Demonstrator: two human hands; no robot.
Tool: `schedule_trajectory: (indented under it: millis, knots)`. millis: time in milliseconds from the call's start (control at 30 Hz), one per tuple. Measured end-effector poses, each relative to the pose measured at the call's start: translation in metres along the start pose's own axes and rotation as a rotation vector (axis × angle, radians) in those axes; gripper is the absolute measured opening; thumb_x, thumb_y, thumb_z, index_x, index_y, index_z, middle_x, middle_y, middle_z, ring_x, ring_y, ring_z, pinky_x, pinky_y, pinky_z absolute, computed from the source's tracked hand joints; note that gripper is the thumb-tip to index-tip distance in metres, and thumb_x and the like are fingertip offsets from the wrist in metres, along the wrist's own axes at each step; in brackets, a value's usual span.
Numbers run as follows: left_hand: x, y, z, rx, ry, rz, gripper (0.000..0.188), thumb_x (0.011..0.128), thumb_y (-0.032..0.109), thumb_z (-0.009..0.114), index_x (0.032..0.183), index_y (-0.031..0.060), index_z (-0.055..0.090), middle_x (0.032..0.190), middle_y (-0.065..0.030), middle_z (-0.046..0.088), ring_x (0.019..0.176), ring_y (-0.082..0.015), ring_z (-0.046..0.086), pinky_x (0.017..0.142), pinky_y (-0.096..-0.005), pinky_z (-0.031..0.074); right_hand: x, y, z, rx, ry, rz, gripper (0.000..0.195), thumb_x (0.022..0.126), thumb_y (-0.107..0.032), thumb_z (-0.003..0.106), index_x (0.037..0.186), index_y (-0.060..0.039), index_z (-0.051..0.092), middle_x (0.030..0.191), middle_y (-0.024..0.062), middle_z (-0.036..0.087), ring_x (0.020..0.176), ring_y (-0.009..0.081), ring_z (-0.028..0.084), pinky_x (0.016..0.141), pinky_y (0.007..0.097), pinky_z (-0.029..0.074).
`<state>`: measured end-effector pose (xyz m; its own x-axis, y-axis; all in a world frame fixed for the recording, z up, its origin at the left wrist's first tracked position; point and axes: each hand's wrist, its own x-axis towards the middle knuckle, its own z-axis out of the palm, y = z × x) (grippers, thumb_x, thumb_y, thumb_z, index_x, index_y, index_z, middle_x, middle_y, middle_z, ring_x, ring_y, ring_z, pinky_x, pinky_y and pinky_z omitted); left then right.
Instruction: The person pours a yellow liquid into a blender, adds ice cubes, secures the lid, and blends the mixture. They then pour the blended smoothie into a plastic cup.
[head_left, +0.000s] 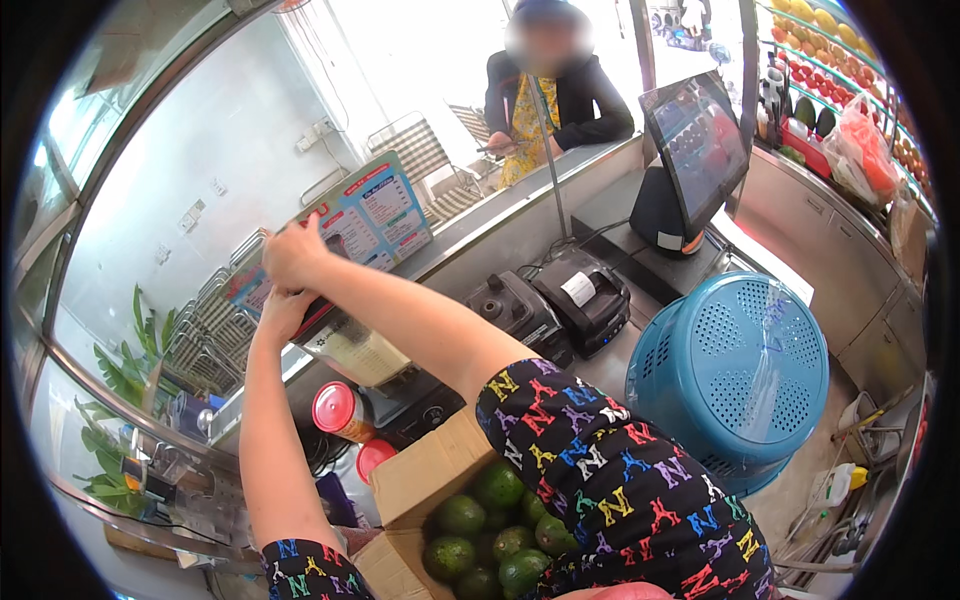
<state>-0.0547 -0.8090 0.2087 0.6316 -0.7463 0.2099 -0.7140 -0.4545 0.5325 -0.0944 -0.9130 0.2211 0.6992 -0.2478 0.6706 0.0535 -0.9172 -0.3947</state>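
A blender jar (356, 350) with pale contents stands on its dark base (424, 416), in front of a printed menu board (379, 206). Both hands are at the jar's top. My left hand (283, 319) is at the near left side of the dark lid, its fingers partly hidden. My right hand (296, 251) is above it, over the lid, with some fingers raised; what its other fingers touch is hidden. Two tubs with red lids (337, 407) stand close to the base. Below my arms, avocados (457, 515) lie in an open cardboard box (431, 469).
A second blender base (514, 307), a receipt printer (581, 300) and a touchscreen terminal (697, 157) line the counter. An upturned blue plastic basket (757, 360) stands at right. Across the counter is a person (555, 97) holding a phone. Fruit shelves (832, 60) are at far right.
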Motion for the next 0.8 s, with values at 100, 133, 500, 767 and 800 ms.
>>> schedule_trajectory:
  millis: [100,133,500,767,800]
  knots:
    - [0.020,-0.053,-0.008,-0.031,0.036,0.327,0.070,0.073,0.046,0.068,0.122,-0.0002,0.049,0.122,-0.0164,0.053,0.113,-0.0256,0.050,0.094,-0.0331,0.038,0.004,-0.026,0.011,0.054,-0.074,-0.102,0.028,0.078,-0.026,0.051,0.087,-0.0050,0.066,0.086,0.0156,0.066,0.087,0.0308,0.063,0.089,0.0601,0.028]
    - [0.012,-0.048,-0.007,-0.083,0.019,0.305,0.063,0.077,0.041,0.066,0.122,0.0000,0.049,0.124,-0.0157,0.052,0.112,-0.0249,0.050,0.094,-0.0329,0.038,-0.001,-0.019,0.004,0.040,-0.110,-0.123,0.027,0.078,-0.026,0.051,0.087,-0.0053,0.067,0.086,0.0153,0.066,0.087,0.0300,0.063,0.090,0.0595,0.028]
    - [-0.009,-0.009,-0.005,-0.050,0.044,-0.018,0.066,0.075,0.043,0.067,0.122,0.0020,0.050,0.123,-0.0153,0.053,0.112,-0.0240,0.050,0.094,-0.0331,0.038,-0.010,0.003,-0.014,0.097,-0.094,-0.054,0.026,0.078,-0.028,0.051,0.080,-0.0064,0.064,0.078,0.0151,0.066,0.077,0.0311,0.064,0.089,0.0511,0.032]
    - [0.005,-0.028,-0.007,0.024,-0.007,0.187,0.067,0.074,0.043,0.065,0.124,0.0017,0.049,0.122,-0.0161,0.054,0.112,-0.0270,0.051,0.094,-0.0343,0.038,-0.005,-0.007,-0.003,0.038,-0.053,-0.089,0.023,0.079,-0.025,0.050,0.080,-0.0073,0.065,0.076,0.0154,0.065,0.080,0.0308,0.063,0.086,0.0497,0.035]
    - [0.000,-0.012,-0.002,-0.027,0.077,-0.040,0.066,0.075,0.042,0.066,0.123,0.0000,0.049,0.122,-0.0167,0.054,0.112,-0.0264,0.051,0.094,-0.0336,0.038,-0.007,0.004,-0.021,0.086,-0.119,0.002,0.023,0.079,-0.025,0.050,0.080,-0.0082,0.065,0.078,0.0151,0.066,0.081,0.0311,0.063,0.087,0.0490,0.035]
